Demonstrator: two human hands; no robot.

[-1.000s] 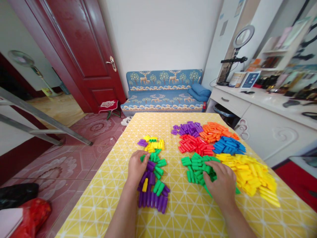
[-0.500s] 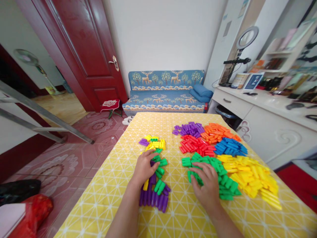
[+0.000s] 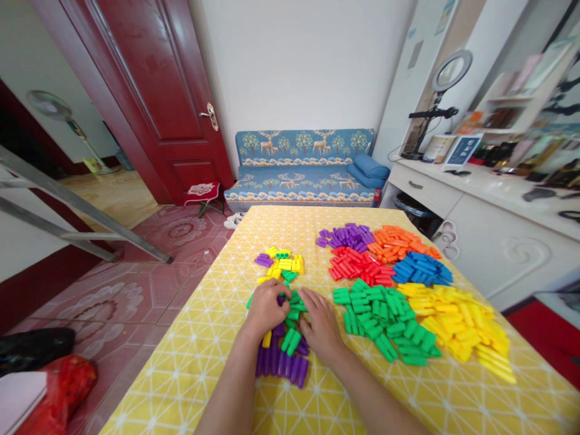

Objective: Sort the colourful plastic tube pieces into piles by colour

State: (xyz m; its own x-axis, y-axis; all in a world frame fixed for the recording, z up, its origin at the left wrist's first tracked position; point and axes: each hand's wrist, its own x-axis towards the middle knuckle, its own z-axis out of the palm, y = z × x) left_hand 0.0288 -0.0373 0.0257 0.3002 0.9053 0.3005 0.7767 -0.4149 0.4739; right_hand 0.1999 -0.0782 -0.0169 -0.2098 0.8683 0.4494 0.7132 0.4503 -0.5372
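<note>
My left hand (image 3: 268,309) is closed over the upper part of a plastic block figure, its thumb and fingers curled round a purple block (image 3: 281,299). My right hand (image 3: 321,320) lies palm down at the figure's right side. Its fingers are stretched out, the tips by green blocks (image 3: 294,315), and no block shows in its grip. Below the hands, a row of purple tube-like blocks (image 3: 283,365) extends, with a green block (image 3: 290,342) on top. Yellow blocks (image 3: 284,264) with green and purple ones lie beyond the left hand. My left hand hides part of the figure.
Loose blocks lie in colour piles on the right: green (image 3: 385,317), yellow (image 3: 462,317), blue (image 3: 421,267), red (image 3: 360,267), orange (image 3: 399,243) and purple (image 3: 351,236). A yellow patterned cloth covers the table (image 3: 190,362). A blue sofa (image 3: 303,175) stands behind it.
My right hand has moved left from the green pile to the figure, uncovering that pile. My left hand's fingers have curled in more tightly over the figure.
</note>
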